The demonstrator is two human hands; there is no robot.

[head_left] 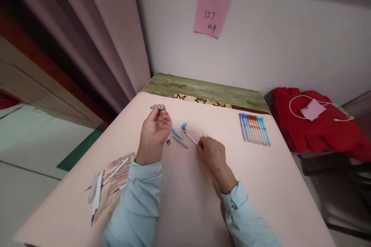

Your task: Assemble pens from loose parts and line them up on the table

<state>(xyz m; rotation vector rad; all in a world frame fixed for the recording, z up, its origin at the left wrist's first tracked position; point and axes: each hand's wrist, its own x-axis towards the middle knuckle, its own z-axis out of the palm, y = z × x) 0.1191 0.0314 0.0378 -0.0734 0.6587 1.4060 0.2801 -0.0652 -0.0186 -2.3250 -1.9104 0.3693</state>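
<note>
My left hand (pixel 155 129) is raised a little above the pink table (pixel 261 185), fingers closed round a small blue pen part (pixel 157 107) held at the fingertips. My right hand (pixel 212 152) rests on the table and pinches the end of a thin white pen refill (pixel 189 137) that carries a blue piece (pixel 184 126) at its far end. Between the hands lie a light blue barrel piece (pixel 177 134), a lavender piece (pixel 180 141) and a tiny dark part (pixel 168 141).
A row of several assembled blue and orange pens (pixel 254 128) lies at the right of the table. A pile of refills and clear wrappers (pixel 108 183) sits at the left edge. A red cloth with a white cable (pixel 315 123) is beyond the right edge; a pink note (pixel 211 12) hangs on the wall.
</note>
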